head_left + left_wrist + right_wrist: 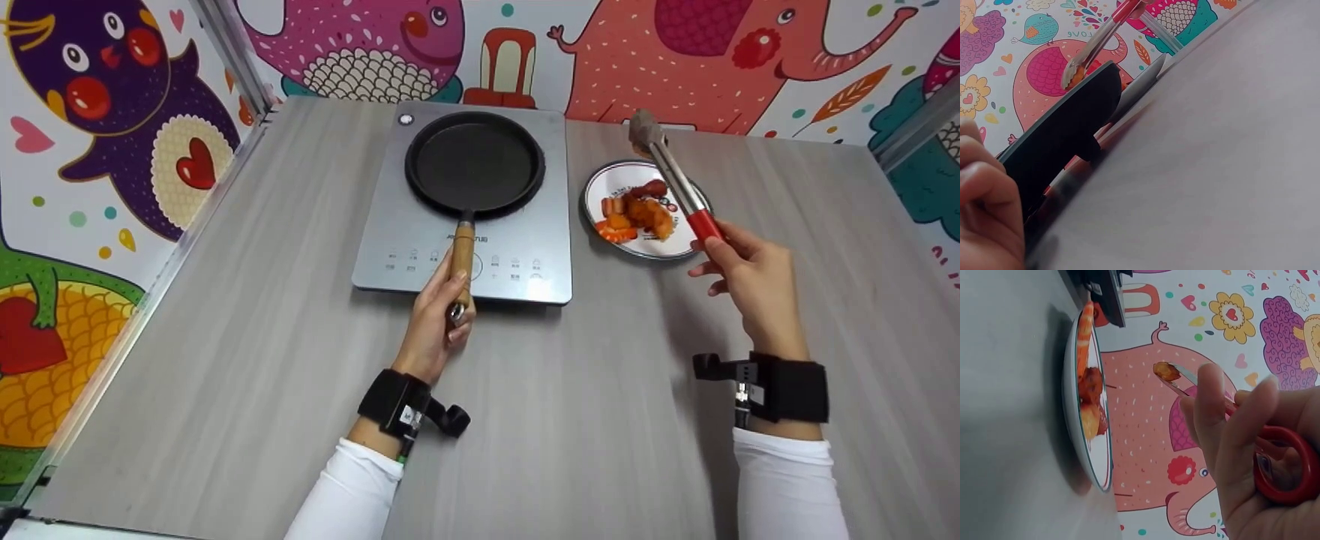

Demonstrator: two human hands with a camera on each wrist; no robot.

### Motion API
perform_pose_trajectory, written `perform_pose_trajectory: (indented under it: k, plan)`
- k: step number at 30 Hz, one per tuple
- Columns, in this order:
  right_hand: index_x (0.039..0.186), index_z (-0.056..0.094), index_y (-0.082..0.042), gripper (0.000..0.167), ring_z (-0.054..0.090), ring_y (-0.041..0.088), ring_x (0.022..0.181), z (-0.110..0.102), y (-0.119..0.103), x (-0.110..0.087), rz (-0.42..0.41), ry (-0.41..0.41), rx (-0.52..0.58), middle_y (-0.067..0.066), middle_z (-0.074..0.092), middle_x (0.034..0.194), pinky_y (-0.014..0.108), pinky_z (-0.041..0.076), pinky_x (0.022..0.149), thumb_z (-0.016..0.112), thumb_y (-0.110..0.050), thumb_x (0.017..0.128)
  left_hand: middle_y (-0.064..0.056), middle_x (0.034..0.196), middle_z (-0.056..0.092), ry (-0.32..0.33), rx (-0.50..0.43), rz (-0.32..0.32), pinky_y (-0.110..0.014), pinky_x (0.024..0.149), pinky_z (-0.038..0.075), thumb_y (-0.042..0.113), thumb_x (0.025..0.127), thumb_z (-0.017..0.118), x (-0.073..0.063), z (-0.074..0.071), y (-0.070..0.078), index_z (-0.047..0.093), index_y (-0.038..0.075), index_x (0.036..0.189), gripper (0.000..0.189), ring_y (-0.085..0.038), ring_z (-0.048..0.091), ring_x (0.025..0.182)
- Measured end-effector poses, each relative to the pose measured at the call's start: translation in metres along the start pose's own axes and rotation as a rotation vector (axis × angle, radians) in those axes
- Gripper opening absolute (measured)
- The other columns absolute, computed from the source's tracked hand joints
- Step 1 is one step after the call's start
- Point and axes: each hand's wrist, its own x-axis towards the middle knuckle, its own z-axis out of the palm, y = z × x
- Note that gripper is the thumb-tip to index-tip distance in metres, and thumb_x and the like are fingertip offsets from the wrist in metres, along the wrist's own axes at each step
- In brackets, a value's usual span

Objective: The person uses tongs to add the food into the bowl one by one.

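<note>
My left hand [439,315] grips the wooden handle [464,259] of a black frying pan [474,161]. The pan sits on a silver induction cooktop [382,225], and nothing lies in it. My right hand [757,281] holds metal tongs [677,176] by their red grips, above the right side of a plate [679,244]. Raised over the plate's far edge, the tongs' tips pinch a small golden-brown piece of food [1166,371]. On the plate lie fried pieces [652,217], a dark red sausage-like piece [651,188] and an orange-and-white striped piece [616,234].
The plate stands just right of the cooktop on a grey wood-grain table [525,420]. Cartoon-printed panels [690,60] rise along the table's back and left side. A metal frame post [236,56] marks the back left corner.
</note>
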Motion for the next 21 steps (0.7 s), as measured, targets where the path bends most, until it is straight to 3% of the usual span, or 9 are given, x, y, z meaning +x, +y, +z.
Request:
perform_pose_trajectory:
  k: [11, 21]
  plan:
    - [0.125, 0.053, -0.009, 0.040, 0.062, 0.019, 0.062, 0.031, -0.011, 0.005, -0.055, -0.033, 0.005, 0.009, 0.062, 0.099, 0.023, 0.046, 0.040, 0.056, -0.024, 0.088, 0.003, 0.068, 0.038, -0.006, -0.029, -0.003, -0.013, 0.034, 0.026, 0.031, 0.086, 0.058, -0.001, 0.002, 0.001, 0.035, 0.036, 0.135, 0.054, -0.006, 0.035, 0.048]
    - [0.126, 0.052, -0.009, 0.040, 0.063, 0.022, 0.063, 0.070, -0.022, 0.005, -0.088, -0.089, 0.075, 0.021, 0.057, 0.107, 0.025, 0.045, 0.038, 0.057, -0.020, 0.088, 0.002, 0.067, 0.037, -0.011, -0.020, 0.008, -0.013, 0.034, 0.026, 0.030, 0.087, 0.057, -0.001, 0.001, 0.000, 0.035, 0.035, 0.135, 0.054, -0.006, 0.034, 0.048]
